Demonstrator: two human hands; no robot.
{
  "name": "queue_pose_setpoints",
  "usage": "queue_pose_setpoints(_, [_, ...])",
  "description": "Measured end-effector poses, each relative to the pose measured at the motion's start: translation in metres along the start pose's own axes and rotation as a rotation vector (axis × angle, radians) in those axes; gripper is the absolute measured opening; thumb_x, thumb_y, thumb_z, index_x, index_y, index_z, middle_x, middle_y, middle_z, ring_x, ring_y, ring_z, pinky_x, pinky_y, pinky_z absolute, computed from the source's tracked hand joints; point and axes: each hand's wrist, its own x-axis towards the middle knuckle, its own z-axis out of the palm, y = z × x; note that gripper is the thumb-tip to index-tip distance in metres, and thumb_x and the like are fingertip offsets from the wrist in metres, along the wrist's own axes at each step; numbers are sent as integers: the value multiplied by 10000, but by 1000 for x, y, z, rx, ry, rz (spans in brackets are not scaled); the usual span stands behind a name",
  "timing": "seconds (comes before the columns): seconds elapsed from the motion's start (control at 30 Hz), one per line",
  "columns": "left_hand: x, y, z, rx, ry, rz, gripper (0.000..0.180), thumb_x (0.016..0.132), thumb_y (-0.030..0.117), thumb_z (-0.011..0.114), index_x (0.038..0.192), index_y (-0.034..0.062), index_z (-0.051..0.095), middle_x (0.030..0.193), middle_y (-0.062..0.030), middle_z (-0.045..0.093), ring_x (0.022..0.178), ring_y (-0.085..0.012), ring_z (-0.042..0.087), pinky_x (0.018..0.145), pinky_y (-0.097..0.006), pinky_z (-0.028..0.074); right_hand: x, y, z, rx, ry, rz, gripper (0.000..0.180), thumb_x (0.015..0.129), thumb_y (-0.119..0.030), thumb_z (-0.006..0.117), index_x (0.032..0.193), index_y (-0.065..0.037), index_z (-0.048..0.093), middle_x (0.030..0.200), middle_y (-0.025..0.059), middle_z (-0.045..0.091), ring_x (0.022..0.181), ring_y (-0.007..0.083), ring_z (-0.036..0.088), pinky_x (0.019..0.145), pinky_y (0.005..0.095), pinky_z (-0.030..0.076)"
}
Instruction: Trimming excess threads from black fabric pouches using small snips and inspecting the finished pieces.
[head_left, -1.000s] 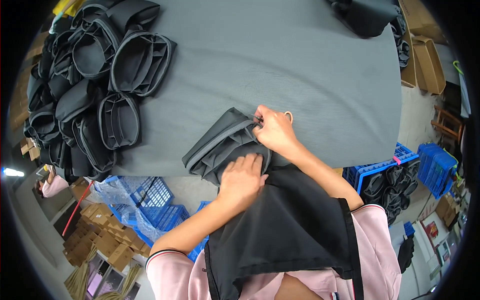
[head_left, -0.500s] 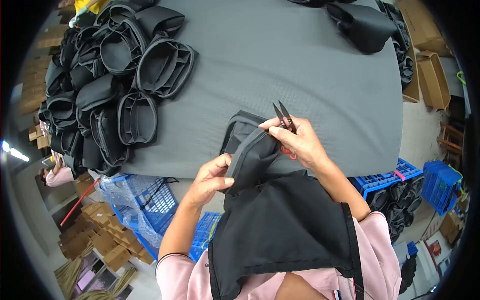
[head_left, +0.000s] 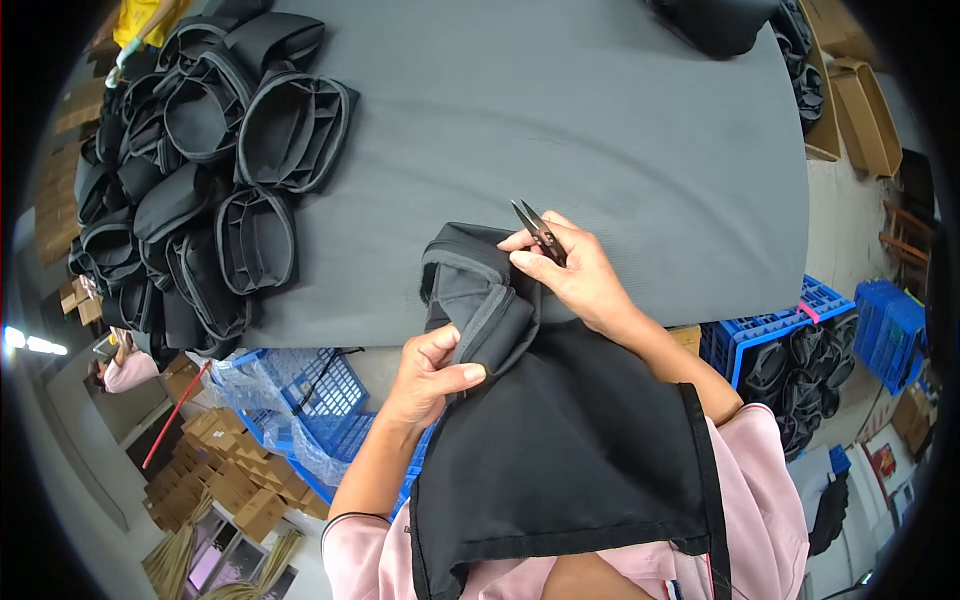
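A black fabric pouch [head_left: 478, 290] with a grey-bound rim rests at the near edge of the grey-covered table, its opening turned up toward me. My left hand [head_left: 432, 375] pinches the near end of its rim between thumb and fingers. In my right hand [head_left: 572, 268] is a pair of dark thread snips [head_left: 538, 233], blades pointing up and slightly apart. The right fingertips are at the pouch's far right edge; whether they grip the fabric I cannot tell.
Similar black pouches [head_left: 290, 135] lie heaped on the table's [head_left: 600, 130] left side. Blue crates [head_left: 335, 390] stand below its near edge. Another crate of pouches [head_left: 790, 365] is at right, near open cartons [head_left: 862, 120]. A person in yellow [head_left: 140, 25] is at far left.
The pouch has turned so its opening shows more, its near end folding over. My right hand and the snips have shifted a little left; the whole view has also moved slightly.
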Motion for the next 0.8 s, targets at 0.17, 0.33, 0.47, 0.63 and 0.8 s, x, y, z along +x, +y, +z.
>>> queue_pose_setpoints(0.17, [7,-17,1,-104,24,8,218,693,20,729,814,81,557,760,58,534,702,-24,495,634,-197,419,10,-7,13,32,-78,-125,133,832,-86,606,922,-5,660,775,-25,394,702,78,409,637,235,363])
queue_pose_setpoints(0.33, [31,20,24,-341,-21,264,448,824,92,639,1213,20,430,1169,-79,517,1071,-172,517,906,-326,433,54,-27,5,200,-54,17,250,892,-273,549,1008,-71,641,741,-28,550,489,12,411,360,194,303])
queue_pose_setpoints(0.47, [87,26,4,-323,-32,387,625,853,94,592,1366,-41,261,1358,-117,352,1250,-294,400,1039,-398,352,78,26,-3,-6,72,-151,280,915,-239,531,1055,-14,621,954,72,634,788,90,575,732,234,447])
queue_pose_setpoints(0.63, [75,28,-6,209,103,340,540,873,1,508,1371,-5,298,1413,-128,326,1251,-270,406,1031,-356,357,11,22,-3,-42,260,-221,181,889,-186,561,909,-12,606,765,40,592,736,117,566,820,269,389])
queue_pose_setpoints(0.8, [73,32,-2,1031,189,602,408,831,-9,512,1236,33,504,1214,-151,541,1154,-262,510,1037,-365,319,10,12,6,-34,218,-181,162,802,-137,678,770,-24,567,667,-11,517,598,54,442,543,202,364])
